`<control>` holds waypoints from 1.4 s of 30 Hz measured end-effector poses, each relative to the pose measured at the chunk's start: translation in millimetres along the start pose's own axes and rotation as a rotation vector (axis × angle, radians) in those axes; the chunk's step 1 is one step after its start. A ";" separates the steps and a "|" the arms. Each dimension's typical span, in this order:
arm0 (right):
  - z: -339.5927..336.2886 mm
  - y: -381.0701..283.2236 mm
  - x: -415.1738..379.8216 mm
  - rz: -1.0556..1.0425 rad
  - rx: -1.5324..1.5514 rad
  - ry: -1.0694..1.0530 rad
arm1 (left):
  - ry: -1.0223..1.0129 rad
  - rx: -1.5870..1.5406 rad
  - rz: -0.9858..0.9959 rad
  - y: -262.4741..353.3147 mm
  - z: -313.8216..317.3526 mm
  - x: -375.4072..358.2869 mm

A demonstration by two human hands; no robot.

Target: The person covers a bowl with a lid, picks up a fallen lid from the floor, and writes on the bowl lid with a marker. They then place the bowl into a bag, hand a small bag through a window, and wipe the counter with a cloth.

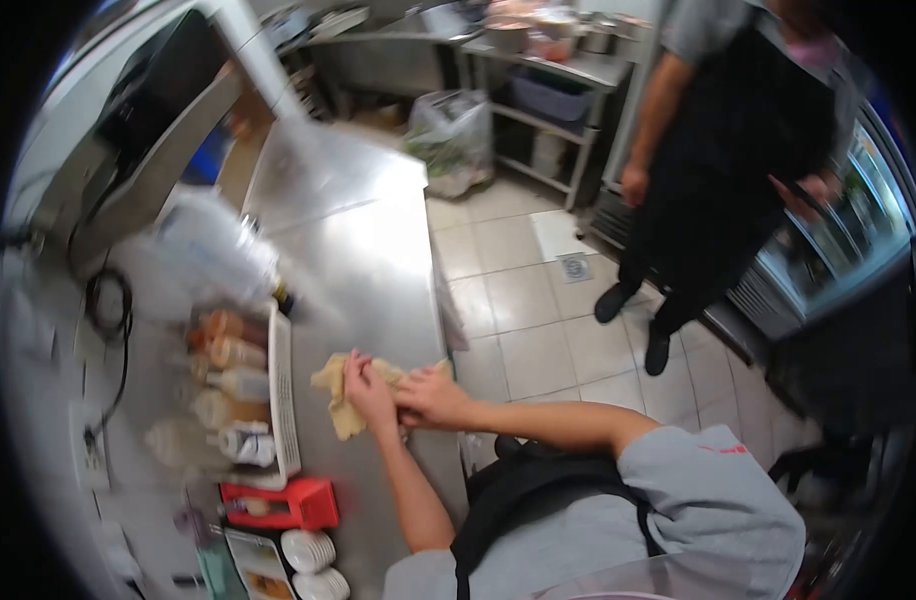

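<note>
Much of the frame is blurred, above all the upper left, where a pale bag-like shape on the counter cannot be made out clearly. The co-worker at the upper right is cut off above the shoulders, and what is held in that person's far hand cannot be told.

A crumpled yellowish cloth is seen at the lower centre of the frame, lying on the steel counter near its front edge. The left hand is laid on top of the cloth with the fingers pressed together and curled down into it. The right hand is placed just beside it, its fingers closed over the cloth's right end; part of the cloth is hidden under both hands.

To the left of the cloth, a white tray of sauce bottles is set, with a red box and stacked small white dishes below it. A tiled floor and steel shelving are shown beyond the counter.
</note>
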State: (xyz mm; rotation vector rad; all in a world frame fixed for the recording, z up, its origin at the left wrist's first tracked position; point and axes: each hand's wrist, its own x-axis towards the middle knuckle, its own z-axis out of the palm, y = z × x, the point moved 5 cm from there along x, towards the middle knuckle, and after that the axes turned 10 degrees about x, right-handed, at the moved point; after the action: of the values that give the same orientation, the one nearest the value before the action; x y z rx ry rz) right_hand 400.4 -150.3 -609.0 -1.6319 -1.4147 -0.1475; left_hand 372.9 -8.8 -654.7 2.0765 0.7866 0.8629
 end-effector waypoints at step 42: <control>168.8 70.6 130.3 -0.383 -0.315 -0.663 | 1.213 0.661 -0.747 90.7 -29.8 -198.8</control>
State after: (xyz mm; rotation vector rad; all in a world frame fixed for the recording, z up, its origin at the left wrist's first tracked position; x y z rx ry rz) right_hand 423.4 67.2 -660.5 -1.7228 -2.3067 -0.0468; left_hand 255.9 -194.1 -629.8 1.2714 2.5400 1.4898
